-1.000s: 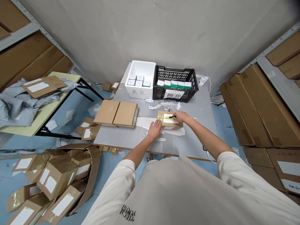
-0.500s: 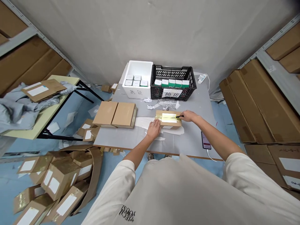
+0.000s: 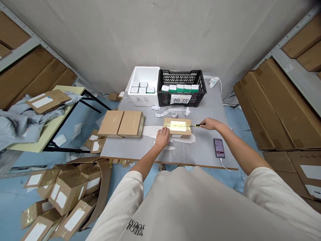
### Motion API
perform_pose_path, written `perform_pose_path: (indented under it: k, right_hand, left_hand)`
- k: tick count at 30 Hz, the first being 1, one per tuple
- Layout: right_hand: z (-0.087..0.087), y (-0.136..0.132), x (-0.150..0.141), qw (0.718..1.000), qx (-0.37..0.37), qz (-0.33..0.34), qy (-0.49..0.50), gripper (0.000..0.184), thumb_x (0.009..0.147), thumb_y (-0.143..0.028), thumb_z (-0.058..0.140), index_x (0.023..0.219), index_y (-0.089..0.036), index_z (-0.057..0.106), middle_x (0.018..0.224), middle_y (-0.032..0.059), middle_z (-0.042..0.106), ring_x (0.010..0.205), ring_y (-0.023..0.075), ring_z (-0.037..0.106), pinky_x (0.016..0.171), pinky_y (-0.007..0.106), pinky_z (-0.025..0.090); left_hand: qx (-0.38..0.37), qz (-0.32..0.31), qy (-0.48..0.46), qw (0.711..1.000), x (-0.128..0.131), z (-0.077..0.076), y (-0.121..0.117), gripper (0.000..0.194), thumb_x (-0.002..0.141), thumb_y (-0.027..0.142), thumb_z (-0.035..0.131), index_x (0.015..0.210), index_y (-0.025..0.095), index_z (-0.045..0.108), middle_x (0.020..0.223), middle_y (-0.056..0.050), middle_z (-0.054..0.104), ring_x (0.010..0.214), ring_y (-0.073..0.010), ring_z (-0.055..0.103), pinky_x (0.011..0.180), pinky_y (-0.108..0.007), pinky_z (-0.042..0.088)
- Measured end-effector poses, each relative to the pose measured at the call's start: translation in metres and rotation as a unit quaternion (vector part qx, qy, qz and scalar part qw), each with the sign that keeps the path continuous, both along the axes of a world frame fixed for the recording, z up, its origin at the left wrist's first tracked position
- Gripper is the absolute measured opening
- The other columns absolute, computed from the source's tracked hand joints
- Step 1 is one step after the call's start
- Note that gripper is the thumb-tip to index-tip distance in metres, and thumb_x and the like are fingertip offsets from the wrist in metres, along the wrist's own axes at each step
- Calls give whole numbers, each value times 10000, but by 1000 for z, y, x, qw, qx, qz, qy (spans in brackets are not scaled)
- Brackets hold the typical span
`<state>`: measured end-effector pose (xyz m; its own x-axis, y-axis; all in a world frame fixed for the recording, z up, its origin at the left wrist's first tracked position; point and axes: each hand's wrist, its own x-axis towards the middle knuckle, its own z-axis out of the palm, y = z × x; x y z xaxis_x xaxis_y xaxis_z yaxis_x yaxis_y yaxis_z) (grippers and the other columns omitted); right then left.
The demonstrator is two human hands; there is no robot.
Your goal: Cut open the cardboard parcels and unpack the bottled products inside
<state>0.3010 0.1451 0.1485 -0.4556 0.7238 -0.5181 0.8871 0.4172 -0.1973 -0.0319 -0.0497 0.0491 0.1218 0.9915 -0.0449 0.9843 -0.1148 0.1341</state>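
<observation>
A taped cardboard box (image 3: 185, 131) with a white label lies on the table in front of me. My left hand (image 3: 163, 137) grips its near left corner, fingers on the top and the thumb hidden. To the right of the box, my right hand (image 3: 210, 124) is closed round the black and yellow handle of a utility knife (image 3: 198, 125). The thin blade points left and reaches the box's right end, at the line of the tape seam. Whether it touches the cardboard I cannot tell.
Two cardboard boxes (image 3: 130, 123) stand at the left. Behind are a white foam box (image 3: 144, 100) and a black crate (image 3: 182, 72), each with several small boxes. Crumpled plastic wrap (image 3: 175, 110) lies before the crate, a phone (image 3: 219, 148) at the right. Parcels (image 3: 67, 190) crowd the floor.
My right hand has drawn the knife rightward, from over the label to beyond the box's right end. My left hand stays on the box. The view has shifted slightly.
</observation>
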Motion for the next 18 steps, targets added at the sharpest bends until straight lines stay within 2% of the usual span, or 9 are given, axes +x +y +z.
perform_pose_path:
  k: [5, 10, 14, 18]
  right_hand:
    - [-6, 6, 32, 999, -30, -32, 24, 331, 851, -515, 659, 928, -243, 830, 719, 58, 723, 706, 214, 645, 648, 290, 423]
    - [-20, -11, 55, 969, -111, -108, 193, 402, 917, -548, 598, 964, -188, 769, 861, 57, 756, 699, 169, 663, 668, 263, 489]
    - [-35, -30, 61, 946, -118, -157, 259, 404, 949, -559, 584, 930, -175, 706, 861, 54, 739, 635, 130, 632, 627, 236, 500]
    - [-48, -42, 65, 919, -122, -209, 310, 373, 928, -546, 645, 996, -180, 675, 845, 36, 713, 590, 112, 607, 548, 214, 486]
  left_hand:
    - [-5, 23, 5, 1000, 10, 4, 4, 662, 943, 263, 495, 1578, 166, 339, 1591, -189, 415, 1500, -329, 337, 1227, -506, 241]
    - [-28, 89, -19, 996, 36, 11, 30, 727, 878, 446, 665, 1506, 180, 415, 1514, -206, 443, 1437, -377, 371, 1178, -537, 282]
    - [-51, 11, -46, 998, 61, 15, 61, 791, 842, 477, 725, 1511, 226, 385, 1541, -173, 412, 1425, -355, 384, 1166, -504, 290]
    - [-75, -37, -41, 996, 75, 15, 84, 735, 812, 439, 747, 1448, 231, 443, 1452, -153, 505, 1338, -342, 476, 1130, -487, 323]
